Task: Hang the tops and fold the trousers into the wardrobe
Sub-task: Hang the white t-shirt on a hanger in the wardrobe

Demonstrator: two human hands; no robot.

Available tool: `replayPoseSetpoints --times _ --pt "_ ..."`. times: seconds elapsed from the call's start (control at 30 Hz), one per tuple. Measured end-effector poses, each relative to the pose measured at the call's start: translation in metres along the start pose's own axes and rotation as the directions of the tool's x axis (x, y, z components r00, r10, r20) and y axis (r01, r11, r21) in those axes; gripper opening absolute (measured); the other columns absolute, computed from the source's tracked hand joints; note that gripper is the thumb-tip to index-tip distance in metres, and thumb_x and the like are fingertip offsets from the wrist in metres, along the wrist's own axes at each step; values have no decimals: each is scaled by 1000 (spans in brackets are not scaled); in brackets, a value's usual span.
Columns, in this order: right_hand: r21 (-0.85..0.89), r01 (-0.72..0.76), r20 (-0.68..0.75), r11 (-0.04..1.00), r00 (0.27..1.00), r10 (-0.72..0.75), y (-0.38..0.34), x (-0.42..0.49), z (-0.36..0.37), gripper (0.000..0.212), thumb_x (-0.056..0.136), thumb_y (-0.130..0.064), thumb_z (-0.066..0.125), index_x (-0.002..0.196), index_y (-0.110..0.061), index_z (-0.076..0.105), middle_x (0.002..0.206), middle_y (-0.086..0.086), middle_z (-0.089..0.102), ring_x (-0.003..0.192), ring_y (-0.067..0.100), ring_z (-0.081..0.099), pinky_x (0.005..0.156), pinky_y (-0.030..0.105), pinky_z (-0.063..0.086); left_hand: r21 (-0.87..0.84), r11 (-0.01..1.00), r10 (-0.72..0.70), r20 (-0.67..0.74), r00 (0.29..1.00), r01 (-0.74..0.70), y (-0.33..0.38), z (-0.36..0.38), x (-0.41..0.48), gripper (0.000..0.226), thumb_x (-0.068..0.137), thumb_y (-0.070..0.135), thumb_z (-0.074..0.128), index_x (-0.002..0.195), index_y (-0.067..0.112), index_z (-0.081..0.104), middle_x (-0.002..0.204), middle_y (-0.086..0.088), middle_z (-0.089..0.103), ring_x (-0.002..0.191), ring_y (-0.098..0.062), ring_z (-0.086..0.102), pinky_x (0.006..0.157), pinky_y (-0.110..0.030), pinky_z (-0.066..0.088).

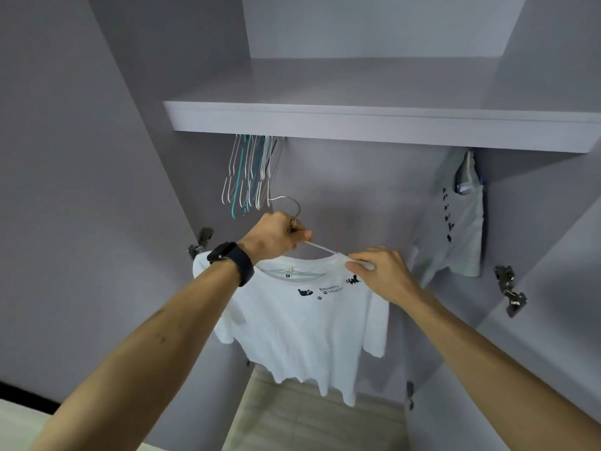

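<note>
White T-shirt (302, 323) hides most of its hanger (320, 248); left hand (276, 236) grips the hook (294, 206), right hand (374, 271) pinches the collar (338, 257); wardrobe (357, 122) holds spare hangers (250, 177).

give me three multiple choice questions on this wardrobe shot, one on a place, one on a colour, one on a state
1. Where are the empty hangers?
A. on the floor
B. under the shelf, on the left
C. on top of the shelf

2. What colour is the tee in the hands, mostly?
A. white
B. red
C. green

3. How is that tee's hanger now?
A. hooked up under the shelf
B. lying on the floor
C. held in the air, hook free

Answers:
1 B, they dangle in a bunch below the shelf's left end.
2 A, the cloth is white with small dark prints.
3 C, the left hand grips it just below the hook, which catches on nothing, while the right hand pinches the collar.
</note>
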State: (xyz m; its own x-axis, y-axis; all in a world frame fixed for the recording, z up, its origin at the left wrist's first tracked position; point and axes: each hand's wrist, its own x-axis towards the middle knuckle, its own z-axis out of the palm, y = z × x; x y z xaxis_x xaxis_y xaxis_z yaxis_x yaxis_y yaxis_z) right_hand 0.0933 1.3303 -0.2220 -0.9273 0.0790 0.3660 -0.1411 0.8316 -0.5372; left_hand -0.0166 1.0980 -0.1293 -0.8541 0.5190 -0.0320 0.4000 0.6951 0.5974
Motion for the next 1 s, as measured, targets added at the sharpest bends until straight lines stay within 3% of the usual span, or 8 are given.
replayPoseSetpoints --times 0.17,0.4,0.53,0.63,0.73,0.8,0.9,1.0 --pt "-36 22 87 999 996 -19 0 -11 -10 12 92 -17 72 102 -15 79 80 6 70 80 27 58 86 37 46 -50 999 20 -5 1000 -20 8 26 5 20 94 38 68 93 20 74 65 8 66 58 -2 58 52 -3 38" --pt "-68 -75 -134 995 989 65 -3 -41 -26 8 89 -13 77 95 -9 80 68 5 63 67 24 56 69 31 47 -43 989 145 52 988 -143 37 47 20 10 93 36 68 87 29 68 60 12 62 65 -7 61 68 -20 45" --pt "-107 -187 73 976 978 195 0 -51 -38 11 93 -18 70 94 -8 76 79 3 66 74 24 60 75 37 50 -61 981 189 73 979 -184 43 67 21 18 93 37 67 103 22 65 63 11 61 79 -15 67 75 -28 50" --pt "-188 -270 52 944 958 284 0 -52 -53 10 95 -21 67 97 -14 72 89 1 72 84 24 65 79 37 51 13 966 259 26 965 -260 54 76 28 34 95 44 62 120 21 60 87 11 68 108 -16 61 91 -35 48" --pt "-298 -344 -36 891 936 349 -2 -45 -70 9 95 -24 65 97 -18 71 91 -2 74 87 24 66 75 31 46 293 910 323 -58 945 -293 64 69 39 48 96 50 54 136 22 54 132 6 60 133 -17 41 107 -35 37" --pt "-351 -384 -55 854 919 390 -3 -34 -78 11 96 -25 62 99 -20 71 94 0 75 93 26 67 78 31 47 407 859 391 -127 911 -311 69 58 46 52 97 44 53 144 23 47 147 2 47 141 -19 31 113 -36 28" --pt "-423 -452 -88 785 883 461 -2 -11 -88 17 96 -29 58 104 -22 71 103 5 75 102 31 67 80 30 47 445 807 551 -331 766 -388 87 37 58 67 94 32 59 154 18 33 161 -10 27 149 -30 22 118 -49 25" --pt "-460 -497 -81 736 849 522 7 15 -95 22 95 -29 54 102 -16 70 106 9 74 104 33 67 83 31 49 546 744 640 -417 645 -385 106 24 81 79 94 35 56 160 20 16 167 -10 8 154 -31 7 122 -57 12"
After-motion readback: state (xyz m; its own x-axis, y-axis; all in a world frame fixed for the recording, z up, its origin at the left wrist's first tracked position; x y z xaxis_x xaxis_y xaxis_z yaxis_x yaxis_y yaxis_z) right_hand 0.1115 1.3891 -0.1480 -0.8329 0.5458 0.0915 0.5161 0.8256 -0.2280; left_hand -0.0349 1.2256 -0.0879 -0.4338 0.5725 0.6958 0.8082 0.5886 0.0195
